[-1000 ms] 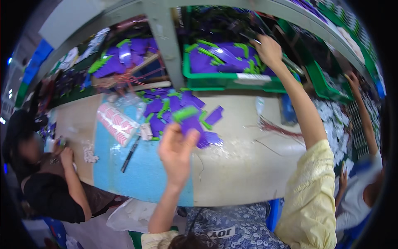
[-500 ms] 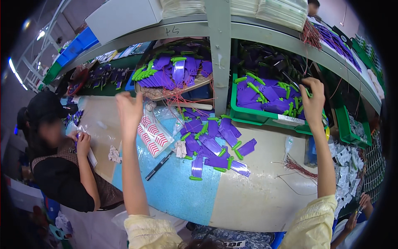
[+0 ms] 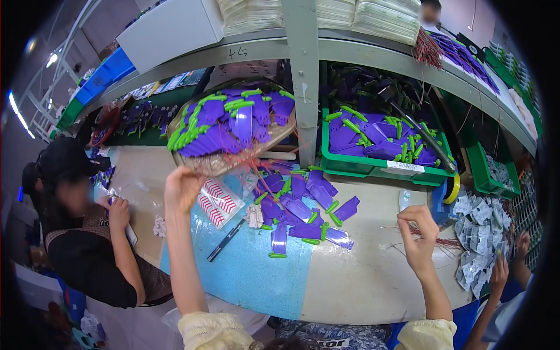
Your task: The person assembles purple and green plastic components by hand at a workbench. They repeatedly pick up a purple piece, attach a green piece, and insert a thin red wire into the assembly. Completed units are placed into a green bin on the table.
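My left hand (image 3: 183, 189) is closed at the near edge of a tan tray (image 3: 219, 168), which is heaped with purple flat pieces (image 3: 213, 134) that have green rod-like ends. The tray tilts toward me at the shelf opening. To the right, my right hand (image 3: 419, 233) hangs low over the table, thumb and fingertips drawn together, beside a bundle of thin red wires (image 3: 446, 242). Whatever sits between those fingertips is too small to make out. More purple pieces with green ends (image 3: 297, 204) lie scattered between my hands.
A green bin (image 3: 356, 164) of similar pieces stands beyond the shelf post (image 3: 301, 87), a dark rod across it. A red-and-white striped packet (image 3: 217, 203) and a black pen (image 3: 226, 240) lie on the blue mat (image 3: 262, 280). A co-worker (image 3: 87, 233) sits at left; silvery packets (image 3: 478, 245) are at right.
The tan tray has come toward me and left, its near edge at my left hand. My right hand has left the green bin and dropped toward the red wires.
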{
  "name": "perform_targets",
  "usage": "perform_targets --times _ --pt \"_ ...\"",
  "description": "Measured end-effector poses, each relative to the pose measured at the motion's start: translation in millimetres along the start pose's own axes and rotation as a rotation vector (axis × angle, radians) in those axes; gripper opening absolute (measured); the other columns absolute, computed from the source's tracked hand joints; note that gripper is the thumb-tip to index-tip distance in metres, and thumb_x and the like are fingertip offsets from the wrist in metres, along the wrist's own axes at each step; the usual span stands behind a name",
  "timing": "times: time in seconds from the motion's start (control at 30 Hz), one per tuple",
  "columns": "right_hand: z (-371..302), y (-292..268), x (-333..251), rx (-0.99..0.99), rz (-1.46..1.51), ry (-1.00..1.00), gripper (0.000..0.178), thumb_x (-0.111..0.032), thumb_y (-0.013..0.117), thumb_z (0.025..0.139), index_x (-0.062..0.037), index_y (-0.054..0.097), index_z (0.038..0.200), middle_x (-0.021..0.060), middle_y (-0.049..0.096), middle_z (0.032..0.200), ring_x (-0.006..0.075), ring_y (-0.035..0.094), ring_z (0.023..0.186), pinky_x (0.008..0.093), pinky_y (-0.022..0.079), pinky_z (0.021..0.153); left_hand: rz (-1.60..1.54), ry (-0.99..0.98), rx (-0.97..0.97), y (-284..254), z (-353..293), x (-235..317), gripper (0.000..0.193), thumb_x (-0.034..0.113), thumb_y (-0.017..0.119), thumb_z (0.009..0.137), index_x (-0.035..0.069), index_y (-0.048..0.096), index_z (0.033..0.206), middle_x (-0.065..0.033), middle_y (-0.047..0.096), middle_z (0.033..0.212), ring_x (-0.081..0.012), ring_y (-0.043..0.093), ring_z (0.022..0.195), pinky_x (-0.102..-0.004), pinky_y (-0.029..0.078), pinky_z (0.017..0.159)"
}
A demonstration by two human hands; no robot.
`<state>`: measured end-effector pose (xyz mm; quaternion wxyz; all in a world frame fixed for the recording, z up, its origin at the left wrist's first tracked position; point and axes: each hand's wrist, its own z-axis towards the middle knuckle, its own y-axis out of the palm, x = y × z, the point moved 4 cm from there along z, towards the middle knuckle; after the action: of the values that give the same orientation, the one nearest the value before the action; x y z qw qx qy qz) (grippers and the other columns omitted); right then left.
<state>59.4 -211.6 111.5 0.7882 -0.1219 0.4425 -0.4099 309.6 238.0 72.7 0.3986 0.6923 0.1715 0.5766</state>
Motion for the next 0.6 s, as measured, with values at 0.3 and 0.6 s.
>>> perform_targets --times 0.3,0.6 --pt "-13.1 57.4 -23.0 -0.12 0.191 -0.043 0.012 0.006 0.073 0.074 0.0008 0.067 0.083 0.0119 0.066 0.086 0.0275 0.062 0.081 0.0361 0.049 0.073 0.112 0.349 0.059 91.7 -194.2 57.9 0.032 0.004 0.053 0.088 -0.004 0.057 0.118 -0.0166 0.065 0.113 -0.0276 0.063 0.106 -0.0485 0.047 0.1" --pt "-33.3 116.1 -51.6 -0.28 0.411 -0.092 0.011 0.003 0.073 0.075 0.0001 0.068 0.085 0.0131 0.065 0.088 0.0299 0.063 0.084 0.0389 0.05 0.074 0.406 0.588 0.308 239.8 -271.7 236.3 0.026 0.011 0.056 0.091 -0.005 0.062 0.111 -0.0176 0.069 0.104 -0.0261 0.069 0.094 -0.0395 0.06 0.085"
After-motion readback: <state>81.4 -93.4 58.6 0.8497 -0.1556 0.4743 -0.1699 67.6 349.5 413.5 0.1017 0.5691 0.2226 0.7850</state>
